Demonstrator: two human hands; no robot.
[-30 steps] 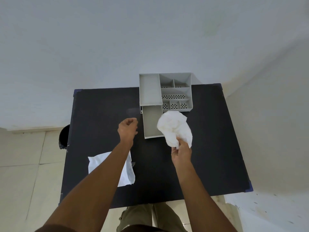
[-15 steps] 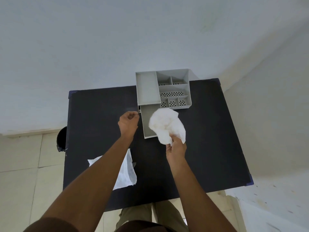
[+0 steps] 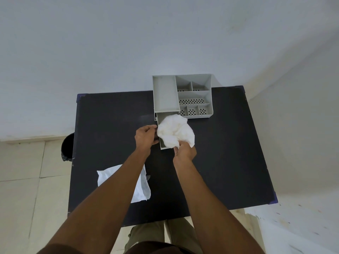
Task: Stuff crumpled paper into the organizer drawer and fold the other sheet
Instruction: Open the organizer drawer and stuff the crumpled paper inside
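Note:
A grey organizer (image 3: pixel 183 96) stands at the far edge of the black table (image 3: pixel 113 116), its drawer (image 3: pixel 161 117) pulled out toward me. A white crumpled paper (image 3: pixel 174 132) lies over the open drawer, and my right hand (image 3: pixel 184 153) pinches its near edge. My left hand (image 3: pixel 145 137) rests against the drawer's left side with curled fingers; whether it grips the wall is unclear. A second white sheet (image 3: pixel 141 187) lies flat at the near left of the table, partly hidden under my left forearm.
A black bin (image 3: pixel 67 149) stands on the tiled floor at the table's left. White walls close in behind and to the right of the table. My legs show below the near table edge.
My right hand has carried the crumpled paper left and onto the open drawer. My left hand has moved right, up against the drawer's side.

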